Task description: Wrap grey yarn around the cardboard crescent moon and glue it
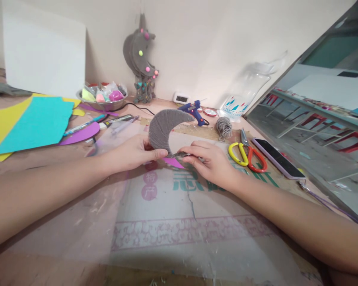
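Note:
My left hand (133, 153) grips the lower part of a crescent moon shape (166, 127) wrapped in grey yarn, holding it upright over a flattened cardboard sheet (185, 222). The crescent's unwrapped purple tip (173, 162) pokes out at the bottom. My right hand (212, 161) pinches the grey yarn strand just beside that tip, fingers closed. A small ball of grey yarn (224, 127) lies behind my right hand.
Scissors with yellow and red handles (247, 154) and a phone (278, 158) lie to the right. A blue glue gun (193, 111), metal bowl of pompoms (103, 97), coloured paper sheets (32, 123), pens (86, 125) and a finished moon hanging (140, 59) stand behind. A clear jar (244, 95) sits by the window.

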A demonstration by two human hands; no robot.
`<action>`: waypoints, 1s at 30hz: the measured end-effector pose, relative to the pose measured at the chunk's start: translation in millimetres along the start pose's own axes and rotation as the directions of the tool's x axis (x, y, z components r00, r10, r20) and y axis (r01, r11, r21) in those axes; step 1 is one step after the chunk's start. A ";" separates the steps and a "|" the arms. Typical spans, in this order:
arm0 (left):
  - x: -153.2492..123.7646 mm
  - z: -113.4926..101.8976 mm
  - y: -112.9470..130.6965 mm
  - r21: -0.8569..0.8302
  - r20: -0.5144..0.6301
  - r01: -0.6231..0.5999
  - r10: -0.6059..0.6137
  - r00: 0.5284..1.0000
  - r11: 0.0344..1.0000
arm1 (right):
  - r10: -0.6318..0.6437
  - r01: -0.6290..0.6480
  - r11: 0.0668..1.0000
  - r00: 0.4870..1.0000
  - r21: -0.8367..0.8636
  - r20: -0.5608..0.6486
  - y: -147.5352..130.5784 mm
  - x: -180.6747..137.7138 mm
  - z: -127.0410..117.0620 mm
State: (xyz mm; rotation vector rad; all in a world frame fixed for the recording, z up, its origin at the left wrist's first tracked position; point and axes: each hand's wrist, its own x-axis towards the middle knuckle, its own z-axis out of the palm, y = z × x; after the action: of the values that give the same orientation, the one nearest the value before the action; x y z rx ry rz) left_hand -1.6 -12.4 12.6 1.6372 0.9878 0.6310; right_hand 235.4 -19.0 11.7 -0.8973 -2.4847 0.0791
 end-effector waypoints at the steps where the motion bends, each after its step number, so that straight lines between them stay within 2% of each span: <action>1: -0.2 0.2 0.7 0.002 -0.002 -0.009 0.009 1.000 1.000 | -0.002 0.002 1.000 1.000 0.000 -0.005 0.1 0.0 0.2; 18: 1.2 -0.3 -0.4 0.010 -0.007 -0.044 0.044 0.999 0.999 | 0.016 -0.015 1.000 0.999 0.004 -0.047 -1.1 -0.5 0.3; 30: 1.0 -0.7 -1.7 -0.002 0.013 -0.057 0.057 0.998 0.998 | 0.027 -0.027 0.999 1.000 0.025 -0.014 -1.0 0.1 0.8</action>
State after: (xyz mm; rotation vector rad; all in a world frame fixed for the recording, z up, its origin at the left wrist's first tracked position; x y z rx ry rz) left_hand -2.1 -11.0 11.2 1.6706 0.9340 0.6582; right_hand 234.4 -19.6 11.3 -0.9181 -2.4540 0.1120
